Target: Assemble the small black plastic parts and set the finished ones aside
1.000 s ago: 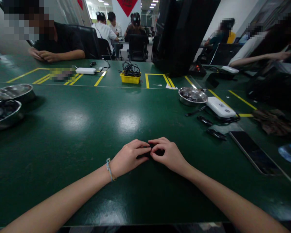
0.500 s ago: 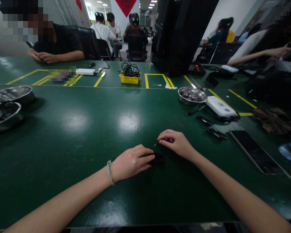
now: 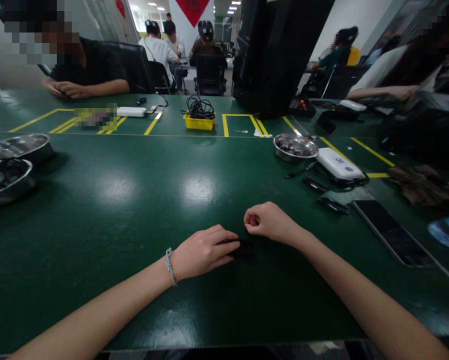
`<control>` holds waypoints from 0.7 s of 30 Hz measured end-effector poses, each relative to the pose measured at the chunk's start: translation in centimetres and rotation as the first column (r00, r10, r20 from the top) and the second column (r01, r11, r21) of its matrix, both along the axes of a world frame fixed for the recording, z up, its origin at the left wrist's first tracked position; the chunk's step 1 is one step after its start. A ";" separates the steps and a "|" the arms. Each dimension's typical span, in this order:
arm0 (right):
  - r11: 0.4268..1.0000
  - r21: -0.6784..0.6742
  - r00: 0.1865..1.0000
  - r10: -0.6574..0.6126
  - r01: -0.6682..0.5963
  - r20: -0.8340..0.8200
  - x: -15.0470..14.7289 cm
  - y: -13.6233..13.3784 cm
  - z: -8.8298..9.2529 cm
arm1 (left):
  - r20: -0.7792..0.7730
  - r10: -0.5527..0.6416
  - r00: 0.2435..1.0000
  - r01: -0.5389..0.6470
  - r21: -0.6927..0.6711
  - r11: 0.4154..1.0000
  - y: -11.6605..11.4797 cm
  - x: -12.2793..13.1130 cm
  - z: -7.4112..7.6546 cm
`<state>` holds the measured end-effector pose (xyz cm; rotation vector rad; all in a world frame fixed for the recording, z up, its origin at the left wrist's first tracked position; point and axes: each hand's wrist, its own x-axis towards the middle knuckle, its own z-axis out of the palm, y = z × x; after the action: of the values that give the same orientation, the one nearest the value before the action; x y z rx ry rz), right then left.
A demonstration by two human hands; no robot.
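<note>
My left hand [image 3: 204,251] rests on the green table [image 3: 134,200], fingers curled onto a small black object [image 3: 243,248] that it holds down. Just beyond it my right hand [image 3: 267,222] hovers a little above the table, its fingers pinched together at the tips. What the pinch holds is too small to make out. The two hands are a few centimetres apart.
At right lie a steel bowl [image 3: 295,147], a white power bank [image 3: 339,163] with black cables, black clips [image 3: 333,205] and a phone [image 3: 391,231]. Two steel bowls [image 3: 7,172] stand at far left. A yellow tray of cables [image 3: 199,121] sits beyond. Other people sit around the tables.
My right hand left the black object, lifted away to the right and curled into a pinch. My left hand stayed on the object, shifting slightly toward me.
</note>
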<state>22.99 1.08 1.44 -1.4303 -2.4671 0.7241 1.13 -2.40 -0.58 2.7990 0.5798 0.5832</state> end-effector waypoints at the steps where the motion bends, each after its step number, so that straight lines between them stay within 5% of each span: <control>1: 0.999 -0.050 1.000 -0.023 0.022 -0.006 0.4 0.0 0.2 | 0.002 0.009 1.000 -0.009 -0.004 1.000 0.0 0.0 -0.1; 9: 0.979 -0.192 0.972 -0.111 0.071 -0.205 0.9 -0.8 0.4 | 0.046 0.167 0.985 -0.164 -0.063 0.984 0.7 -0.2 -0.4; 16: 0.998 0.057 0.958 -0.022 0.040 -0.285 -1.1 -1.8 -0.7 | 0.069 0.235 0.969 -0.228 -0.101 0.968 1.1 -0.2 -0.4; 21: 0.995 0.089 0.963 -0.020 0.045 -0.269 -1.8 -2.2 -0.8 | 0.085 0.245 0.966 -0.236 -0.105 0.966 1.1 -0.3 -0.6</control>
<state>21.17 -1.15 0.65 -1.2451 -2.2350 0.7306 0.83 -1.26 -1.19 2.6139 0.9097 0.7143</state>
